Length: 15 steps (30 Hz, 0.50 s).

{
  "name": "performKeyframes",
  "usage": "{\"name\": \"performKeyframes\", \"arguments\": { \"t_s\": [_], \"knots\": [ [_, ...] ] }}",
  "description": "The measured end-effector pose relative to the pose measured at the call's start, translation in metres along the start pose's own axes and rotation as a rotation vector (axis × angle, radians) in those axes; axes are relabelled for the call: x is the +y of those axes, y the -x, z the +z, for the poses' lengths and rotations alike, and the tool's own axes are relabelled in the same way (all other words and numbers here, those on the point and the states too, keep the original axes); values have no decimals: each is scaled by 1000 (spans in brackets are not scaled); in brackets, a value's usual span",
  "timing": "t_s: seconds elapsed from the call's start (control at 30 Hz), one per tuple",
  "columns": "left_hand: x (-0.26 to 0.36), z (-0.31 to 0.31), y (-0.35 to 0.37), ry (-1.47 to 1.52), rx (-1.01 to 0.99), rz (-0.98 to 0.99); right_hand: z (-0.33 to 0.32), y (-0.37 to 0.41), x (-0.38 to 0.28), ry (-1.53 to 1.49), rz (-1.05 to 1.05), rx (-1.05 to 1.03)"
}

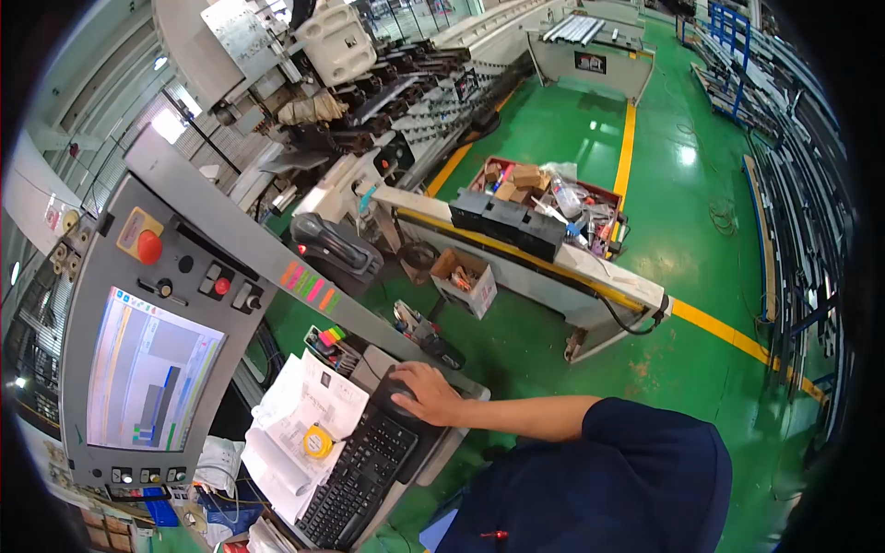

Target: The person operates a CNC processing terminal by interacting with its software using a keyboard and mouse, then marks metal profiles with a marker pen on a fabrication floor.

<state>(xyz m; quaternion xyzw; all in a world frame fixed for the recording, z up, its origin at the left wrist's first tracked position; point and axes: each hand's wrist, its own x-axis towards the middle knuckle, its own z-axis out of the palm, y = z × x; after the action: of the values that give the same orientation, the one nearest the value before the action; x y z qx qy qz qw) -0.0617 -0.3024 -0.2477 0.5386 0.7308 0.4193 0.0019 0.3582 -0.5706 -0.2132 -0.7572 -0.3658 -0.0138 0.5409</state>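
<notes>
Our dark blue sleeve fills the lower right corner, and from it the bare forearm runs left to our right hand. That hand lies palm down over a mouse, fingers curved loosely around its body and close together rather than spread. Our left hand is out of the picture, so we cannot say how it is held.

We see the mouse only as a small, dark, rounded shape, black like the mat beneath it. Most of it is hidden under the palm, and just its front and near side show past the fingertips. As far as we can tell, its long axis follows the line of hand and forearm, with its nose pointing left toward the console. Buttons and cable cannot be made out.

It sits at the upper end of the grey surface that juts from the console, just beside the top end of a black keyboard. The keyboard runs diagonally from lower left to upper right.

Left of the keyboard lies a stack of printed papers with a yellow tape measure on top. Coloured markers stand above them. Further left, the lit screen sits in the grey panel, with a red button above it.

Beyond the hand, a cardboard box stands by a long bench on the green floor.
</notes>
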Motion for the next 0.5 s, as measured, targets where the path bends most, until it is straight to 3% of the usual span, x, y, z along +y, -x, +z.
{"name": "performKeyframes", "arguments": {
  "t_s": [0.13,0.33,0.5],
  "knots": [
    [25,-27,12,-179,-46,-4,-3,5,-1,-15,-13,34],
    [30,-28,15,2,-49,-102,-5,5,-1,-20,-45,8],
    [2,-7,-1,64,16,-60,-5,7,-4,9,-54,-3]
  ]
}}
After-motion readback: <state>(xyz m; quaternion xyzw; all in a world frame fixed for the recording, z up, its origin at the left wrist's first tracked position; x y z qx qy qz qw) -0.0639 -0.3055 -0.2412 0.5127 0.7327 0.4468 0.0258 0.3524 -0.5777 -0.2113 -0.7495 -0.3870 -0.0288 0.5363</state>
